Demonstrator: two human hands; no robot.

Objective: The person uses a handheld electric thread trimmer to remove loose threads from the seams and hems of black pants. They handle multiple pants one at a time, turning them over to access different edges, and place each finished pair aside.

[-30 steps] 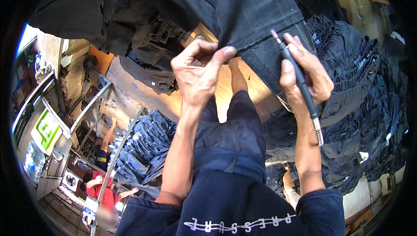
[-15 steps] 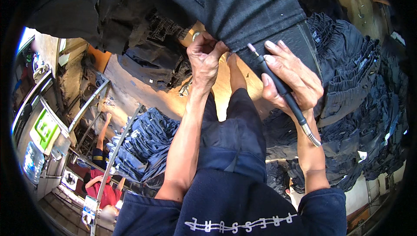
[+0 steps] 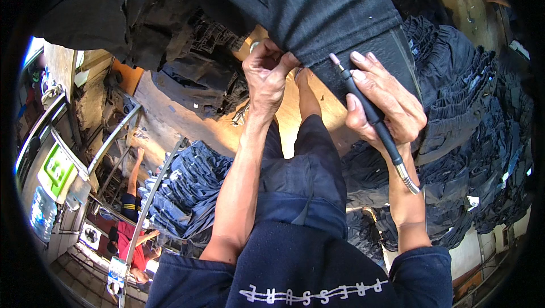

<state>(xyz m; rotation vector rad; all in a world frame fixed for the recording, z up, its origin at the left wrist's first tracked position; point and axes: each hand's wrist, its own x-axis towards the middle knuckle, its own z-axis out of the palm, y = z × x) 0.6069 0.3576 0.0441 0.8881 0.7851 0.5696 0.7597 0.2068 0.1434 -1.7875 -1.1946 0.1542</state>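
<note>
A dark denim trouser leg, apparently a pair of jeans, is drawn over a flat black board, its stitched hem lying across the board. My left hand pinches the hem at its left corner between thumb and fingers. In my right hand is a slim black rotary grinder handpiece, held much like a pen. Its small pinkish tip points up and left, close to the hem; whether it touches the cloth I cannot tell. A ribbed metal end curves off below my palm.
Dark garments are heaped at the right, some with gathered waistbands. Blue denim bundles lie at the lower left, beside a metal rail. More dark cloth spreads across the upper left. A person in red is beyond the rail.
My right hand and the handpiece have shifted slightly right, the tip a little upward. My left hand keeps its pinch on the hem. Beyond the rail, the person in red has changed posture.
</note>
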